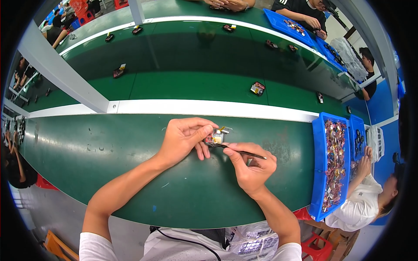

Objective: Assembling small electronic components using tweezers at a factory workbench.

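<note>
Above the middle of the green worktop, my left hand [188,138] pinches a small electronic assembly [215,137] between thumb and fingers. The assembly has a dark casing, reddish and silvery parts inside, and a yellow strip with a flat piece sticking up at its top right. My right hand [256,167] grips thin black tweezers [249,154] like a pen. Their tip reaches the lower right edge of the assembly; the exact contact point is too small to make out.
A blue tray [319,169] of small wired parts stands on the right, beside a co-worker in a white top [363,204]. Beyond the white rail [196,108], a green conveyor belt carries several similar assemblies [257,88]. A grey post [65,65] rises at the left.
</note>
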A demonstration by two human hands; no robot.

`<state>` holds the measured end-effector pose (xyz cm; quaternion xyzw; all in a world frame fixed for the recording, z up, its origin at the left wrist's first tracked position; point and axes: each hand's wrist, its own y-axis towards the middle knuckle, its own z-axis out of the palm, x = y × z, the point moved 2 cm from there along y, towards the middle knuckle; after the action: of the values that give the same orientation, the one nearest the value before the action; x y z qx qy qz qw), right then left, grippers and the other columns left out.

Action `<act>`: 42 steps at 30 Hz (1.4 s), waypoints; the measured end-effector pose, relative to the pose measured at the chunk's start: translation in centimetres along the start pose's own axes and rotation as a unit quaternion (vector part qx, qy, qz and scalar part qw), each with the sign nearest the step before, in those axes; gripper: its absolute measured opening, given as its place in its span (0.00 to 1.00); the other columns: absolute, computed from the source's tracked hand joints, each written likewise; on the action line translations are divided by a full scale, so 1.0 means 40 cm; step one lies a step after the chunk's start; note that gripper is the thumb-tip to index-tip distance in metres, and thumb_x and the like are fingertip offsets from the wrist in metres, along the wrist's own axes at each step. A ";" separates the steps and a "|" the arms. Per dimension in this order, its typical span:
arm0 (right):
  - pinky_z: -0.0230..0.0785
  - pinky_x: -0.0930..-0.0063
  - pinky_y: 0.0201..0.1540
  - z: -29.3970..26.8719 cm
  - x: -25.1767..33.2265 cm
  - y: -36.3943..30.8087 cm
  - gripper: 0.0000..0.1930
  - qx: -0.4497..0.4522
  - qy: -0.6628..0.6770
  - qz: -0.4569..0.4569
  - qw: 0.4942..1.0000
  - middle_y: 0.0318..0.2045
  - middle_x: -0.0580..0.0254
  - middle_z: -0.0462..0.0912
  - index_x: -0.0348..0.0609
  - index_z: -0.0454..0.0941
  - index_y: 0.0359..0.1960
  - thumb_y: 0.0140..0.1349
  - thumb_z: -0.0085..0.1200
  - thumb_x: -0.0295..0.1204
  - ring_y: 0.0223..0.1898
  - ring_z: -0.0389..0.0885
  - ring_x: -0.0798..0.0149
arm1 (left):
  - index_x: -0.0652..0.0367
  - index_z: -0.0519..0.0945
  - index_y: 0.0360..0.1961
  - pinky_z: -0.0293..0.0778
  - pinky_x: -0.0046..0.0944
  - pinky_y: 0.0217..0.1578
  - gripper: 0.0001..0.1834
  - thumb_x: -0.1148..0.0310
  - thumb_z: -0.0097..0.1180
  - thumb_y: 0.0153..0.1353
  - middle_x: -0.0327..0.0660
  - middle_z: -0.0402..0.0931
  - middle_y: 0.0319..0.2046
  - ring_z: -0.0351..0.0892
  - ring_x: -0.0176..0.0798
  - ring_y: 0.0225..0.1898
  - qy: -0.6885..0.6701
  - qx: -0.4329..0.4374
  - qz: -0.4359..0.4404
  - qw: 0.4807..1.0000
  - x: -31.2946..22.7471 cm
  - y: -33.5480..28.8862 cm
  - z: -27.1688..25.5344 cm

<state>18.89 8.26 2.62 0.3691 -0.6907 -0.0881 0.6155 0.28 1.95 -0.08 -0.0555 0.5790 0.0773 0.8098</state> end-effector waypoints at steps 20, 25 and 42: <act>0.51 0.83 0.17 -0.002 -0.008 -0.002 0.06 0.013 -0.015 0.024 1.000 0.23 0.69 0.88 0.39 0.89 0.33 0.55 0.73 0.21 0.13 0.63 0.83 | 0.73 0.82 0.49 0.81 0.32 0.17 0.14 0.71 0.53 0.74 0.49 0.84 0.29 0.85 0.37 0.21 0.011 0.000 0.020 1.000 0.009 0.001 -0.001; 0.51 0.84 0.17 -0.002 -0.010 0.001 0.06 0.022 -0.002 0.036 0.999 0.26 0.66 0.89 0.37 0.89 0.33 0.55 0.72 0.20 0.13 0.64 0.83 | 0.75 0.82 0.48 0.81 0.32 0.17 0.13 0.72 0.54 0.74 0.49 0.84 0.28 0.84 0.37 0.20 0.016 -0.007 0.006 1.000 0.012 0.000 0.002; 0.55 0.82 0.16 -0.003 -0.006 0.010 0.09 0.065 -0.028 -0.053 0.996 0.30 0.60 0.90 0.40 0.87 0.34 0.51 0.73 0.20 0.10 0.65 0.77 | 0.74 0.83 0.47 0.76 0.29 0.18 0.12 0.72 0.56 0.72 0.47 0.84 0.28 0.82 0.33 0.19 0.018 -0.019 -0.001 1.000 0.010 -0.003 0.003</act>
<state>18.85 8.73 2.70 0.4418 -0.6914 -0.0865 0.5651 0.55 1.88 -0.41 -0.0730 0.5920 0.0861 0.7980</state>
